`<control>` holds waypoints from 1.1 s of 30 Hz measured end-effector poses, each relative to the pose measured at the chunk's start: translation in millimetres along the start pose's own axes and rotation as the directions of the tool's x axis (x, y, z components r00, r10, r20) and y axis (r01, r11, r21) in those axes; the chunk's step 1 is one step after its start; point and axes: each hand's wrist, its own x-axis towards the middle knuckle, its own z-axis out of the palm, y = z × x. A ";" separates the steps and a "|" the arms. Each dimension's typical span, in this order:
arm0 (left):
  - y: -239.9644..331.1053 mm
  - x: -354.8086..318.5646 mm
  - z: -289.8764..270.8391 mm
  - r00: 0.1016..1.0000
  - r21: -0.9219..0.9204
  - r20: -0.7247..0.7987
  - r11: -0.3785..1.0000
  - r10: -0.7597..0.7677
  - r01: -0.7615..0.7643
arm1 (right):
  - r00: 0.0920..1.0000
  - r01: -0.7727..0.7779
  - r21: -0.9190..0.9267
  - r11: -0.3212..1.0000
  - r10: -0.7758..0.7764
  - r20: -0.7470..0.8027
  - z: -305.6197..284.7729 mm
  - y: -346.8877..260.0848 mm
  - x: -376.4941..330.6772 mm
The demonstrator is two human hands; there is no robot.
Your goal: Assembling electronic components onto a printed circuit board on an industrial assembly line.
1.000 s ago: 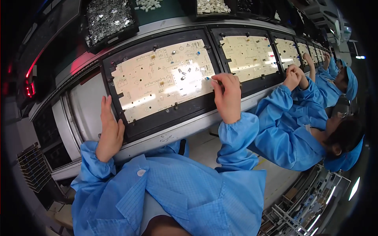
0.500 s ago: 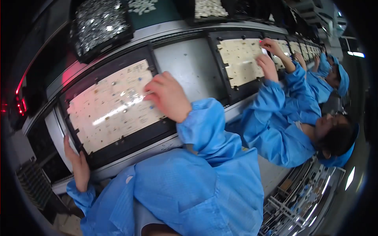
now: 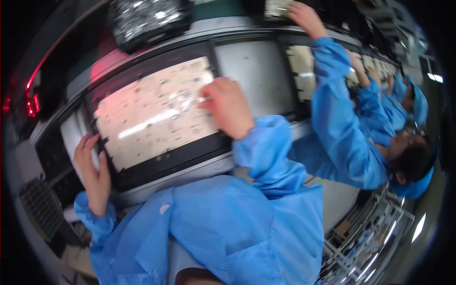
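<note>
**Hands on the board at the line**

While the left hand [image 3: 93, 173] lies flat and open against the left edge of the black carrier [image 3: 156, 164], fingers spread along its rim and gripping nothing, the right hand [image 3: 229, 111] rests on the right end of the pale board [image 3: 152, 118] with its fingers curled downward. A thin light piece seems to sit at its fingertips, but the blur hides whether that grip is closed on a part or merely pressing on the board; I cannot tell.

The board lies inside the carrier, tilted across the view, directly in front of the person and between the two hands. To do this well, I judge the left hand should hold the carrier steady at its rim while the right works with a light, straight-down touch, keeping the sleeve [image 3: 263, 147] off the small parts already dotted over the board.

Underneath runs a long grey conveyor [image 3: 256, 71] that serves as the desk, carrying more carriers with pale boards further to the right. Above the board sits a dark tray [image 3: 149, 19] of small glinting parts. A red glow [image 3: 33, 102] shows at the far left. To the right, other workers in blue coats and caps sit along the same line; the nearest one's hand [image 3: 306, 16] reaches up toward another tray. Wire racks [image 3: 365, 247] stand at lower right.
</note>
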 end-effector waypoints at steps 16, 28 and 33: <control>68.4 93.7 37.0 0.743 -0.138 0.295 0.796 0.601 -0.589 | 0.956 -0.293 0.260 0.920 0.287 0.061 -27.3 -12.3 8.7; 83.4 114.5 62.1 0.643 0.031 0.289 0.664 0.709 -0.747 | 0.992 -0.107 0.013 0.994 0.106 0.070 -13.1 -0.6 6.6; 82.8 128.9 71.8 0.686 -0.131 0.229 0.720 0.690 -0.681 | 0.992 -0.107 -0.013 0.994 0.108 0.071 -12.4 -12.4 9.8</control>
